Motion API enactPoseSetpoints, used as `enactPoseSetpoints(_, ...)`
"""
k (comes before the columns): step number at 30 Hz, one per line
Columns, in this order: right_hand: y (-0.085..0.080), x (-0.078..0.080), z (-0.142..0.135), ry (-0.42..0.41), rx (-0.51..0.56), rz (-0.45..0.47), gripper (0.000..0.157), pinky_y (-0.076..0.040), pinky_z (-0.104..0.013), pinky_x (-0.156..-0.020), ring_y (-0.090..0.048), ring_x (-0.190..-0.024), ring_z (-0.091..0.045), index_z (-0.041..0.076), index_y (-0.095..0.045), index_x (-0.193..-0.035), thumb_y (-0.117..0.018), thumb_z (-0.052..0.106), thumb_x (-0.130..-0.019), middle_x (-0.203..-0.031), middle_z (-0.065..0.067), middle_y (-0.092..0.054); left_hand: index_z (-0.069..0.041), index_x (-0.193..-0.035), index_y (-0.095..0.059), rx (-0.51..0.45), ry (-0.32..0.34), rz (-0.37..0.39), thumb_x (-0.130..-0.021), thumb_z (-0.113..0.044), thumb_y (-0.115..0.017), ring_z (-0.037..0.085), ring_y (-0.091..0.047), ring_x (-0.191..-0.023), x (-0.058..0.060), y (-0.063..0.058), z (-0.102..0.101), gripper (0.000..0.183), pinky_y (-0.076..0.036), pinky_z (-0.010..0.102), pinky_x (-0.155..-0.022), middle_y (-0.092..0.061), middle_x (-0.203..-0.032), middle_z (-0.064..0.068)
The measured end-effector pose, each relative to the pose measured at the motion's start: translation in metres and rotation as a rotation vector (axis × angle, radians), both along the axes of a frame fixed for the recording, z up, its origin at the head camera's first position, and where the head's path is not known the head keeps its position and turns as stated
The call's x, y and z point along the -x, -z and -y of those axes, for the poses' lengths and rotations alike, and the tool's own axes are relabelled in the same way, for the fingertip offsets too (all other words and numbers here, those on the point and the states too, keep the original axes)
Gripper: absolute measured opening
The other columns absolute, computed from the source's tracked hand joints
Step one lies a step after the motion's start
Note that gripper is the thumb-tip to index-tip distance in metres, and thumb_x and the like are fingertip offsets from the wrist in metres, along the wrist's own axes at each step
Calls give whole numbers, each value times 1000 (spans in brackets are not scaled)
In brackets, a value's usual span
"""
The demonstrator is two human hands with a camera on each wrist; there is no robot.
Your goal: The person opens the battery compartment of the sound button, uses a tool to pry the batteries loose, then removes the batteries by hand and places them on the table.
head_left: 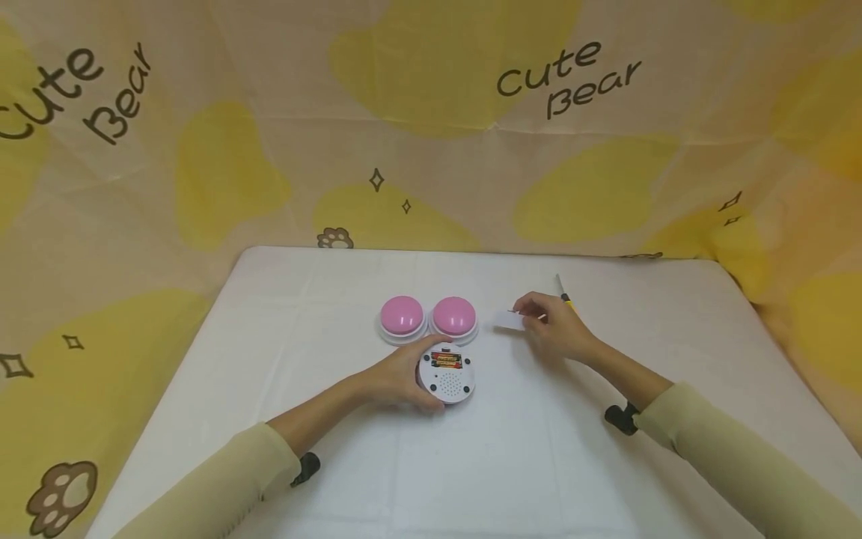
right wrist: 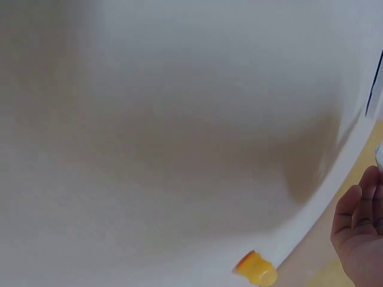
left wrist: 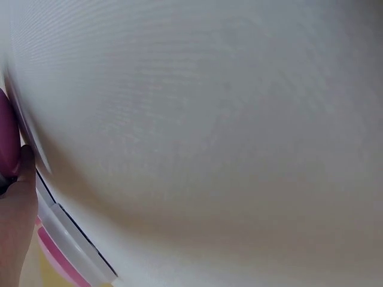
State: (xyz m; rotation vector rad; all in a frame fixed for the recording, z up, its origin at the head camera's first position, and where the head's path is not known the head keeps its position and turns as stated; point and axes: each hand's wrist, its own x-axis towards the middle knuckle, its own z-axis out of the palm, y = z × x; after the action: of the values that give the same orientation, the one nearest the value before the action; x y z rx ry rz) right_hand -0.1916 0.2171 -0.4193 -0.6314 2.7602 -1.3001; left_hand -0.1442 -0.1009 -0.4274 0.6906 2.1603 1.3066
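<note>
My left hand (head_left: pixel 400 376) grips a round push-button device (head_left: pixel 450 388) by its side, with its white underside turned up. Two batteries (head_left: pixel 446 361) lie in the uncovered slot, above a patch of speaker holes. In the left wrist view, the device's pink dome (left wrist: pixel 8 137) shows at the left edge beside the hand (left wrist: pixel 17 221). To the right, my right hand (head_left: pixel 555 328) pinches a small flat white piece (head_left: pixel 508 320) just above the table. In the right wrist view, the hand (right wrist: pixel 362 233) is partly visible and the piece is mostly cut off.
Two pink push-buttons (head_left: pixel 402 314) on white bases stand side by side just behind the held one. A screwdriver (head_left: pixel 558 284) with a yellow and black handle lies behind my right hand. A patterned cloth (head_left: pixel 431 172) hangs beyond the white table's (head_left: pixel 323 284) back edge.
</note>
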Motion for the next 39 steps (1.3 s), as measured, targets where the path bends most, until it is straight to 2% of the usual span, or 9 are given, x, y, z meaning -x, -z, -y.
enactPoseSetpoints(12, 3, 25, -9, 41, -59, -18, 25, -52, -50, -84, -67, -93, -38, -5, -64, -107, -52, -14, -86, -102, -21, -69, -17, -151, -35, -21, 4, 8, -70, -16, -90, 18, -53, -115, 1, 2, 0, 98, -41, 41, -102, -56, -130, 0)
enactPoseSetpoints(24, 5, 33, -12, 84, -123, 62, 27, -50, -45, -85, -63, -98, -36, -6, -63, -111, -49, -11, -89, -107, -22, -67, -19, -152, -34, -25, 8, 18, -70, -18, -89, 18, -53, -114, 1, 4, 2, 98, -42, 40, -101, -56, -129, -1)
enactPoseSetpoints(34, 7, 39, -9, 98, -139, 73, 26, -50, -47, -87, -63, -103, -37, -7, -64, -113, -53, -10, -91, -112, -24, -67, -18, -152, -34, -32, 14, 21, -70, -17, -89, 17, -54, -113, 3, 4, 2, 99, -42, 39, -100, -57, -128, -3)
enactPoseSetpoints(39, 10, 43, -8, 96, -173, 35, 25, -49, -50, -89, -63, -102, -38, -7, -64, -113, -55, -9, -90, -111, -25, -67, -19, -152, -33, -25, 12, 25, -69, -17, -90, 16, -54, -113, 3, 4, 1, 100, -42, 39, -101, -56, -128, -4)
